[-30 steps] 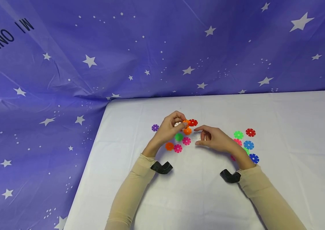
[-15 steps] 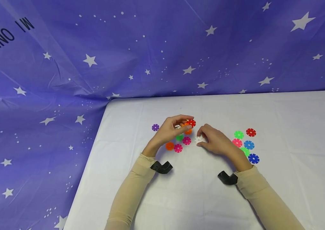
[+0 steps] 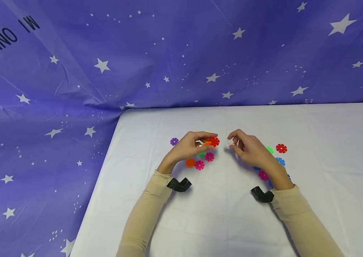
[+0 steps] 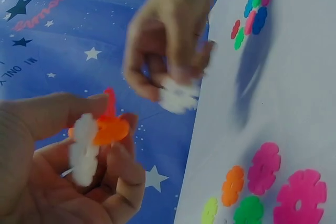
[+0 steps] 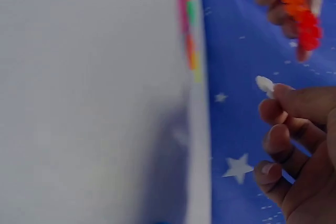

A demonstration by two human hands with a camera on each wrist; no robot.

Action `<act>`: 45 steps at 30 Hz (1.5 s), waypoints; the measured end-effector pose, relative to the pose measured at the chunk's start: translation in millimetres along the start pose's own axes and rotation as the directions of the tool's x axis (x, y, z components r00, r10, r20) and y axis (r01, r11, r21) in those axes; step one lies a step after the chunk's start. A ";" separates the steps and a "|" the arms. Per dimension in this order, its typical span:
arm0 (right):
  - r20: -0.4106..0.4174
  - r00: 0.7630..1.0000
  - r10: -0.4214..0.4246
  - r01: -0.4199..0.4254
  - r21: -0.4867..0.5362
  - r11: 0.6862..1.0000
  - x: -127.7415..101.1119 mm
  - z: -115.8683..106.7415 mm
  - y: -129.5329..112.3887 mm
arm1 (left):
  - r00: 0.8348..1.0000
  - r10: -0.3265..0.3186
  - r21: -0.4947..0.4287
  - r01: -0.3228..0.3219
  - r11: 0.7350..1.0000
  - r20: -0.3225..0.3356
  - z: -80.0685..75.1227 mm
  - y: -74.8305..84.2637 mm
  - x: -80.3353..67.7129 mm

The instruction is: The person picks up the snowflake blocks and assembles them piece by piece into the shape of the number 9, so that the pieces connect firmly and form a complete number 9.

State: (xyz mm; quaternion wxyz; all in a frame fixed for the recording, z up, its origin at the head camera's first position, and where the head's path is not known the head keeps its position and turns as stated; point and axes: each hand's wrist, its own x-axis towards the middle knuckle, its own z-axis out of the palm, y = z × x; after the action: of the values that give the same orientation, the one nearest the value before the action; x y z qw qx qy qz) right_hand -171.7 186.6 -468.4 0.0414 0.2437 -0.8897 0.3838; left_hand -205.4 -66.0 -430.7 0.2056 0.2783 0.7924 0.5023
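My left hand [image 3: 186,147] holds a small chain of notched plastic snowflake discs above the table. In the left wrist view its white disc [image 4: 84,150] joins an orange disc [image 4: 112,131], with a red disc [image 4: 109,103] at the end, seen edge-on. Facing it, my right hand [image 3: 250,151] pinches a single white snowflake disc [image 4: 179,97] between thumb and fingertips. That disc is raised off the table and stands apart from the chain. Its other fingers curl loosely in the right wrist view.
Below my left hand lie loose discs, among them a pink disc [image 3: 199,165], an orange disc [image 3: 190,163] and a purple disc [image 3: 174,141]. Another group, partly hidden by my right forearm, includes a red disc [image 3: 281,148]. A starry blue curtain [image 3: 181,53] hangs behind the white table [image 3: 220,221].
My right hand reached down to a white disc on the table, took hold of it and lifted it up and rightward. My left hand turned slightly, keeping the joined discs.
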 end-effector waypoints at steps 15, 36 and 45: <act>-0.104 0.983 -0.149 0.163 0.140 0.977 1.5 -9.6 -15.5 | 1.000 0.003 0.027 -0.003 1.000 -0.021 1.7 4.5 -0.5; -0.220 0.955 -0.201 0.232 0.124 0.965 2.7 -5.3 -18.9 | 1.000 0.015 0.067 -0.014 0.998 -0.014 3.0 12.2 -2.9; -0.246 0.942 -0.230 0.261 0.101 0.960 3.7 0.8 -18.2 | 0.989 0.028 0.138 -0.008 0.990 -0.144 9.6 16.1 -3.6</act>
State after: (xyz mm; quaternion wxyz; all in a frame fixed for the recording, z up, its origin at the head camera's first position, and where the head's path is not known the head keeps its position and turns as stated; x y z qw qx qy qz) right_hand -166.4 173.8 -455.9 0.1763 0.3088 -0.8140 0.4594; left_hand -193.2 -56.3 -419.7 0.1231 0.2617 0.8353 0.4676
